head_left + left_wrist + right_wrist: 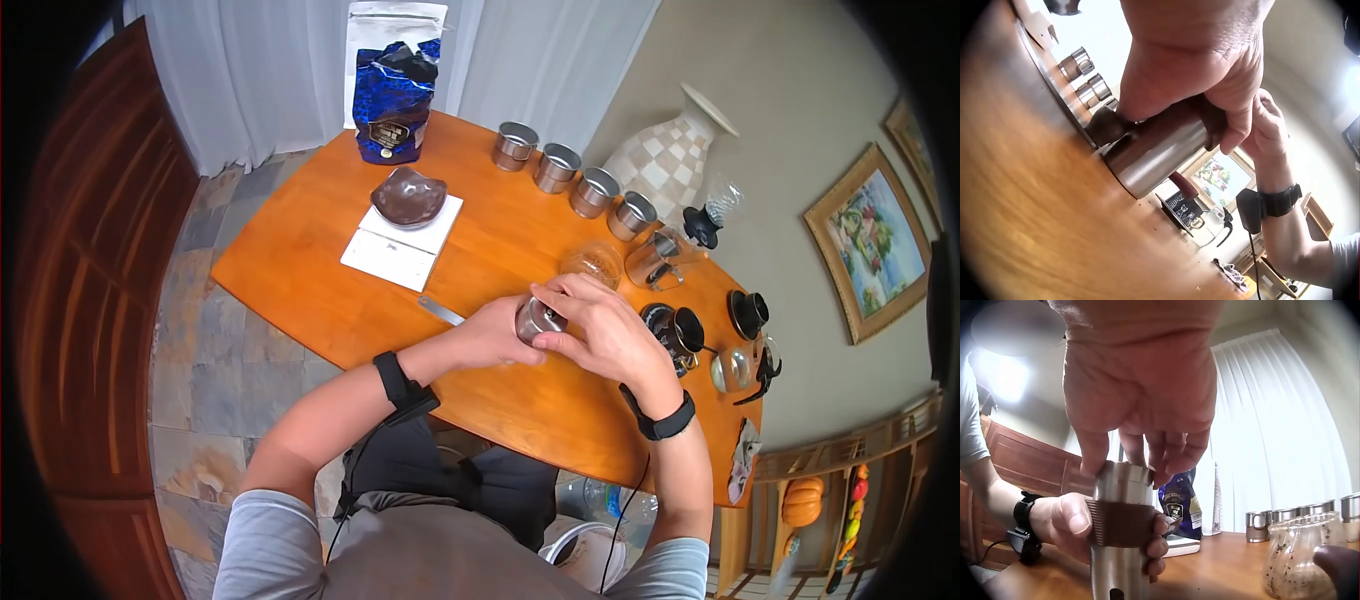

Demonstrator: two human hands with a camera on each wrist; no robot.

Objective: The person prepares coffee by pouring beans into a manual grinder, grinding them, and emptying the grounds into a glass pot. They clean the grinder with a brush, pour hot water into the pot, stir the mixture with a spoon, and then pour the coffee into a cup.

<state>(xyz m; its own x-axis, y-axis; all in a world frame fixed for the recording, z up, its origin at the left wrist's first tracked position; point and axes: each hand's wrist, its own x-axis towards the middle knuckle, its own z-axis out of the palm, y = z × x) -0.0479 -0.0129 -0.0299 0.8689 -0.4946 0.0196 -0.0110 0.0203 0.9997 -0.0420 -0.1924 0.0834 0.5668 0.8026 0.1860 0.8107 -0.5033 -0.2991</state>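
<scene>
A steel hand coffee grinder (1121, 569) with a brown band stands upright over the near part of the table. My left hand (492, 332) wraps round its body at the band, the thumb on one side and fingers on the other in the right wrist view. From above, my right hand (608, 328) grips the top rim with thumb and fingertips. The grinder's top (541, 316) shows between both hands in the head view. Beside the left hand lies a flat metal strip (440, 310). A clear glass jar (1297, 556) with dark specks stands just beyond the right hand.
A brown bowl (409, 197) sits on a white scale (388, 262), with a blue bag (394, 105) behind. Several steel cups (554, 168) line the far edge near a checkered vase (665, 155). Glass and black coffee ware (738, 370) crowds the right side of the wooden table (300, 260).
</scene>
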